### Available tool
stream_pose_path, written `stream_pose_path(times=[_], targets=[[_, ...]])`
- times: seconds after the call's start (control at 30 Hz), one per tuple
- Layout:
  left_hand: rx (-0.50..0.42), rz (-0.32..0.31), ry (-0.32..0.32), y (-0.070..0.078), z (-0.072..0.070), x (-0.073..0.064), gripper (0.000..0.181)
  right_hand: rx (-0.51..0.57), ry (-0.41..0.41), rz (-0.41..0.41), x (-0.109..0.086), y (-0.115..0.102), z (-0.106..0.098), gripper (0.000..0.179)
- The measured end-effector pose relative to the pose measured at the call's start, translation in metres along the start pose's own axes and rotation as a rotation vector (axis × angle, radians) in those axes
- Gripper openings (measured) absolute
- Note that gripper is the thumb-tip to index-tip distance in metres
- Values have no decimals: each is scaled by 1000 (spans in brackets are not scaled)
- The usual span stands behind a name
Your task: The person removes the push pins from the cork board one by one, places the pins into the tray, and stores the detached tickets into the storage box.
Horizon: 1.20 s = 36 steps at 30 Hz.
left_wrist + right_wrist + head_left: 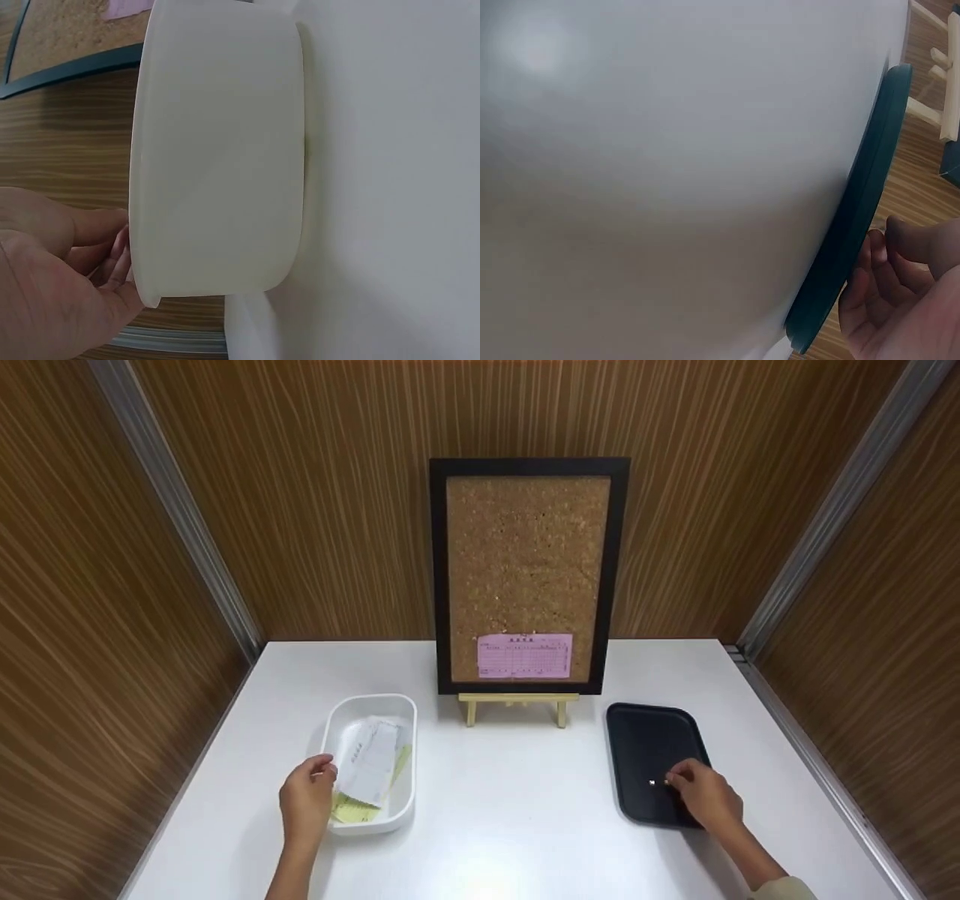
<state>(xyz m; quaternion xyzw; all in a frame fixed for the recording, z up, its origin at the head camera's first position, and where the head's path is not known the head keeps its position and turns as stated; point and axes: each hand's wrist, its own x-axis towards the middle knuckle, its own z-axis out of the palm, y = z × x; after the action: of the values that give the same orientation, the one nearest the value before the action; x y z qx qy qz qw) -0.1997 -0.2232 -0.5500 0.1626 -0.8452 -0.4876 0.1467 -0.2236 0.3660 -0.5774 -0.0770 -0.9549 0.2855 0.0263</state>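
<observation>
In the head view, my left hand (pixel 307 799) is at the left rim of a white plastic bin (pixel 412 780), fingers loosely bent. Its fingertips are partly hidden behind the bin wall (pixel 217 150) in the left wrist view. White and yellow paper slips (pixel 371 765) lie in the bin. Over the right side of a black tray (pixel 649 735), my right hand (pixel 707 793) brings thumb and forefinger together at a tiny gold-coloured pin (pixel 667 782), which it appears to pinch. Another small shiny pin (pixel 652 782) lies on the tray just left of it.
A black-framed cork board (pixel 529 555) leans on a small wooden easel (pixel 517 697) at the back centre. One pink printed slip (pixel 525 656) is attached near its lower edge. Wood-grain panels (pixel 337 510) enclose the white table (pixel 495 795) at the back and both sides.
</observation>
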Motion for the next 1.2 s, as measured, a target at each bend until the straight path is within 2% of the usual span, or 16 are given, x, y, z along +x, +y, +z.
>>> stream_pose_path(times=[0.3, 0.5, 0.6, 0.73, 0.87, 1.2], targets=[[-15, -14, -37, 12, 1, -3, 31, 21, 33, -23, -4, -5, -4, 24], [-21, 16, -65, 23, 11, -4, 30, 53, 109, -47, -5, -14, -8, 26], [-25, 35, -72, 29, 17, -5, 29, 91, 117, -49, -5, -18, -10, 27], [-52, 77, -66, 39, 29, -3, 28, 123, 116, -58, -2, -24, -13, 33], [-107, 138, -49, 48, 42, 2, 25, 129, 148, -80, 2, -34, -14, 35], [-236, 298, -46, 73, 81, 10, 21, 155, 215, -189, 17, -81, -3, 33]])
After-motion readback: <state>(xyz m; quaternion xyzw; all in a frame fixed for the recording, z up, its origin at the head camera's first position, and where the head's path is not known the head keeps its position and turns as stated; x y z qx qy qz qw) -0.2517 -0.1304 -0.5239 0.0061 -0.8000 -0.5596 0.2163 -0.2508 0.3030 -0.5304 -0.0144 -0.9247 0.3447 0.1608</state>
